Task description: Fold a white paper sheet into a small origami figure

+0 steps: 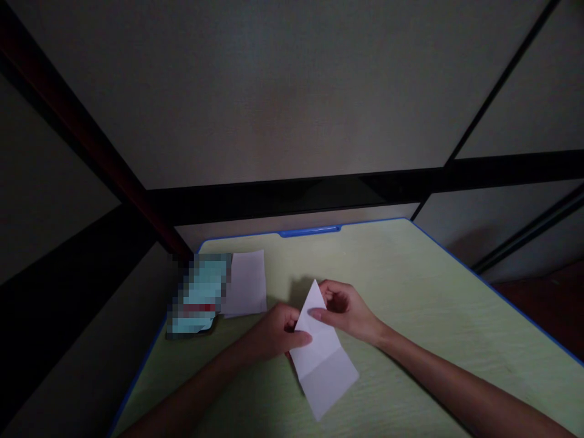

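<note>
A folded sheet of white paper (pixel 326 368) is held over the table between both hands. Its top end comes to a point, and a crease crosses its lower part. My left hand (pixel 280 331) pinches the paper's left edge, thumb on the front face and fingers behind. Higher up on the right side, my right hand (pixel 349 307) grips it near the pointed tip, its thumb also lying on the front. The fingers behind the sheet are mostly hidden.
A small stack of white paper (pixel 246 283) lies at the table's back left. Beside it is a blurred-out, phone-like object (pixel 201 295). The pale green table (pixel 387 261) has a blue rim and a blue tray slot (pixel 310 232) at its far edge. Wall panels stand behind.
</note>
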`<state>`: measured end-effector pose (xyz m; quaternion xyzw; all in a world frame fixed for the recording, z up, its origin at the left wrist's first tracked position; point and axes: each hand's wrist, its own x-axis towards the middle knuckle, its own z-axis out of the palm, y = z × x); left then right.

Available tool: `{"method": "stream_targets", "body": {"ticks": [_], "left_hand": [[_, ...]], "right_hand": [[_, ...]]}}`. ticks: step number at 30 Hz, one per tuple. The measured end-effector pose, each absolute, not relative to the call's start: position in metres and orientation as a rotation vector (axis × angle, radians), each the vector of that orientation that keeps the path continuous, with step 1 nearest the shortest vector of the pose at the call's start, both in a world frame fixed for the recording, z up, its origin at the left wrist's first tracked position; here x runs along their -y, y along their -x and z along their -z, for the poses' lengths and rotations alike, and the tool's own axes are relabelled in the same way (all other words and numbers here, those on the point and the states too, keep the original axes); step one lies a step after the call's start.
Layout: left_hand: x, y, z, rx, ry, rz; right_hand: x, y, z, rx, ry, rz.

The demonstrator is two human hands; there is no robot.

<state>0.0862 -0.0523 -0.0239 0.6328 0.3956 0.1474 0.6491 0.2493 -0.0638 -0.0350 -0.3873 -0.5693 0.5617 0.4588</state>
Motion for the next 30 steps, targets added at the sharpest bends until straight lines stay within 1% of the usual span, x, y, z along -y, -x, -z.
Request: {"method": "stream_targets", "body": {"ticks": [2,6,8,10,13,15,18,20,24,30], "left_hand": [[0.054,-0.089,0.023,-0.901,-1.451,-0.394],[0.053,-0.092,0.026,-1.013,-1.364,-0.629],[0.051,-0.091,0.026,-1.085,-1.316,-0.687],[0.048,-0.087,0.025,-1.104,-1.303,-0.674],[0.042,-0.081,0.022,-1.057,-1.318,-0.550],[0.040,-0.076,0.021,-1.018,-1.335,-0.438],[0.038,-0.072,0.021,-0.955,-1.367,-0.245],[0.039,-0.071,0.022,-0.945,-1.396,-0.157],[0.044,-0.074,0.020,-0.980,-1.467,-0.132],[0.048,-0.078,0.013,-0.897,-1.543,-0.123]], "right_hand": [[0.068,-0.245,0.038,1.397,1.037,-1.297],[0.072,-0.242,0.041,1.327,1.179,-1.025],[0.073,-0.244,0.039,1.316,1.181,-0.992],[0.073,-0.247,0.036,1.313,1.088,-1.093],[0.070,-0.259,0.030,1.354,0.834,-1.448],[0.065,-0.269,0.028,1.486,0.702,-1.705],[0.056,-0.281,0.030,1.634,0.548,-1.955],[0.053,-0.285,0.033,1.758,0.575,-1.959],[0.049,-0.285,0.034,2.015,0.502,-1.868],[0.050,-0.277,0.025,2.106,0.343,-1.771]]}}
